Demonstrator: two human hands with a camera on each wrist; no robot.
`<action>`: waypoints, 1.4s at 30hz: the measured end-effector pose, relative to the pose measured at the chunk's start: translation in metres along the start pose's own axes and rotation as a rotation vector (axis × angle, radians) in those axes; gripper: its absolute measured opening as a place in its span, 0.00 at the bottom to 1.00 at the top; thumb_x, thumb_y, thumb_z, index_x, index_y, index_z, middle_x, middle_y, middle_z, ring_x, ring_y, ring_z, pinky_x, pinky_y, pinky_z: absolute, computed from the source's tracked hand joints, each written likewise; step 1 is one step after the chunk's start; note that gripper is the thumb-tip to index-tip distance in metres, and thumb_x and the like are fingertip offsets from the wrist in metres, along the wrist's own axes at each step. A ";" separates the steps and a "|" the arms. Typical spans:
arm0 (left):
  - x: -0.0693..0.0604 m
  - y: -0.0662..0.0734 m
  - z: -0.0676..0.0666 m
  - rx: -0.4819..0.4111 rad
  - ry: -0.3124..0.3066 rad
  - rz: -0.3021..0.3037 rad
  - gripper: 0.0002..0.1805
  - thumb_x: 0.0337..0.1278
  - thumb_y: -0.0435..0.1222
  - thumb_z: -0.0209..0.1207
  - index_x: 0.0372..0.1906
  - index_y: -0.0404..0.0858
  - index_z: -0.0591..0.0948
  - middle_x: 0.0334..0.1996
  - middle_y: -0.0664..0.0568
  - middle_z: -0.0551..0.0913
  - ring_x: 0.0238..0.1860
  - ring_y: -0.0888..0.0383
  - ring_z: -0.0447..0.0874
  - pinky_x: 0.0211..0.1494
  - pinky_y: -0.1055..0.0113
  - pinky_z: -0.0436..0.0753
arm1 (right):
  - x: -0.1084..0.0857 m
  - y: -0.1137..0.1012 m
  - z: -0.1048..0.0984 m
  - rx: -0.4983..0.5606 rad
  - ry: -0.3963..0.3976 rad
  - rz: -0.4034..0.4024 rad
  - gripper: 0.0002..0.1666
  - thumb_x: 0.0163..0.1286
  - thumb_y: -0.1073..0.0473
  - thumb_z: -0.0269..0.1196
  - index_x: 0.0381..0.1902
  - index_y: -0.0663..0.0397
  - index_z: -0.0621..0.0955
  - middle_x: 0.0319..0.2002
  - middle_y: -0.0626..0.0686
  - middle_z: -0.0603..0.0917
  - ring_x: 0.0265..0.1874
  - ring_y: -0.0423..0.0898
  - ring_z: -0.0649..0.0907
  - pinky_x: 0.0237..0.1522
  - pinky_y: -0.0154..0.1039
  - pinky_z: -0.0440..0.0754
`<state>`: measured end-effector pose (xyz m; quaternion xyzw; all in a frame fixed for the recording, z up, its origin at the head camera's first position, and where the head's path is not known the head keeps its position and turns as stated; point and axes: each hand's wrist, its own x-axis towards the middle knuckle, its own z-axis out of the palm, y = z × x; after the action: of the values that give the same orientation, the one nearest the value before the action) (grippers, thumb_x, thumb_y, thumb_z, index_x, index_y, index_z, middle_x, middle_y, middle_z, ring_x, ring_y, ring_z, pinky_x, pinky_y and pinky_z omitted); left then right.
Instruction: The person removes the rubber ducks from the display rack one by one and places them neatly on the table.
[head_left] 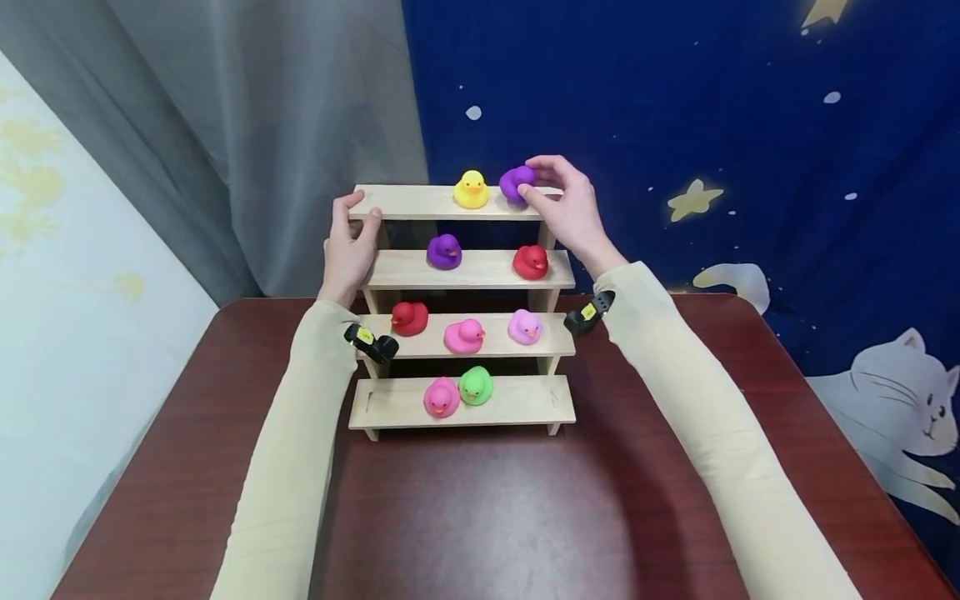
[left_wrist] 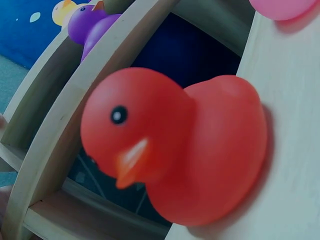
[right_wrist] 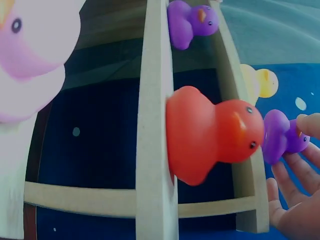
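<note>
A purple rubber duck [head_left: 516, 184] is pinched between the thumb and fingers of my right hand [head_left: 573, 208], at the right end of the top step of a wooden tiered rack [head_left: 412, 202]. In the right wrist view, the thumb touches that purple duck's [right_wrist: 277, 137] head and fingers lie along its other side. My left hand [head_left: 349, 254] grips the left end of the same top step, thumb at the front edge. A yellow duck [head_left: 471, 190] stands just left of the pinched one. One step down sit another purple duck [head_left: 445, 252] and a red duck [head_left: 530, 262].
The third step carries a red duck [head_left: 409, 318], a pink duck [head_left: 464, 336] and a lilac duck [head_left: 525, 327]. On the bottom step, a pink duck [head_left: 442, 397] and a green duck [head_left: 476, 386] sit side by side. The rack stands on a dark wooden table [head_left: 480, 517] before curtains.
</note>
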<state>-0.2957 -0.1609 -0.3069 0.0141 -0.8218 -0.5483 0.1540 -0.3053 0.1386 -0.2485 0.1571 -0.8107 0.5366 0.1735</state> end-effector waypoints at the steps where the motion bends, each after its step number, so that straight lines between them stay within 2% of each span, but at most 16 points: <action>1: 0.001 0.000 0.000 -0.001 -0.002 0.002 0.28 0.67 0.58 0.49 0.69 0.59 0.62 0.63 0.47 0.74 0.62 0.56 0.72 0.61 0.57 0.68 | 0.000 0.000 -0.002 0.013 0.008 0.007 0.22 0.66 0.60 0.66 0.57 0.58 0.78 0.50 0.55 0.82 0.50 0.42 0.79 0.52 0.36 0.75; 8: 0.001 0.002 -0.003 -0.006 -0.001 -0.011 0.28 0.67 0.57 0.49 0.69 0.59 0.62 0.65 0.49 0.72 0.62 0.57 0.71 0.61 0.57 0.68 | -0.010 -0.003 -0.018 0.028 0.031 -0.012 0.22 0.65 0.60 0.67 0.56 0.59 0.78 0.49 0.55 0.83 0.49 0.42 0.80 0.51 0.39 0.74; 19: -0.003 0.005 -0.005 0.001 -0.008 0.007 0.28 0.67 0.57 0.49 0.69 0.58 0.62 0.63 0.46 0.73 0.62 0.55 0.72 0.62 0.56 0.67 | -0.034 0.000 -0.049 -0.043 0.078 -0.017 0.25 0.63 0.59 0.69 0.57 0.58 0.79 0.51 0.56 0.83 0.51 0.43 0.80 0.50 0.38 0.73; 23: -0.004 0.005 -0.005 -0.001 -0.003 0.003 0.28 0.67 0.57 0.50 0.69 0.58 0.63 0.63 0.46 0.74 0.62 0.55 0.71 0.63 0.56 0.67 | -0.037 0.003 -0.059 -0.090 0.086 -0.037 0.24 0.63 0.59 0.69 0.57 0.58 0.79 0.51 0.57 0.83 0.50 0.43 0.80 0.51 0.42 0.74; 34: -0.006 0.006 -0.005 0.003 -0.009 -0.013 0.28 0.67 0.57 0.49 0.69 0.59 0.62 0.63 0.45 0.74 0.62 0.54 0.72 0.62 0.55 0.67 | -0.063 0.032 -0.090 -0.187 0.149 -0.003 0.23 0.65 0.61 0.67 0.57 0.62 0.79 0.52 0.60 0.82 0.51 0.44 0.79 0.49 0.37 0.73; 42: -0.002 0.005 -0.008 0.002 -0.012 -0.020 0.27 0.67 0.58 0.49 0.69 0.60 0.62 0.62 0.46 0.74 0.60 0.55 0.73 0.60 0.56 0.68 | -0.080 0.064 -0.096 -0.238 0.115 0.034 0.23 0.65 0.56 0.67 0.56 0.58 0.80 0.51 0.59 0.83 0.51 0.45 0.79 0.50 0.39 0.74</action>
<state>-0.2906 -0.1655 -0.2998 0.0190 -0.8230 -0.5492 0.1435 -0.2511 0.2568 -0.3021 0.0907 -0.8598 0.4478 0.2279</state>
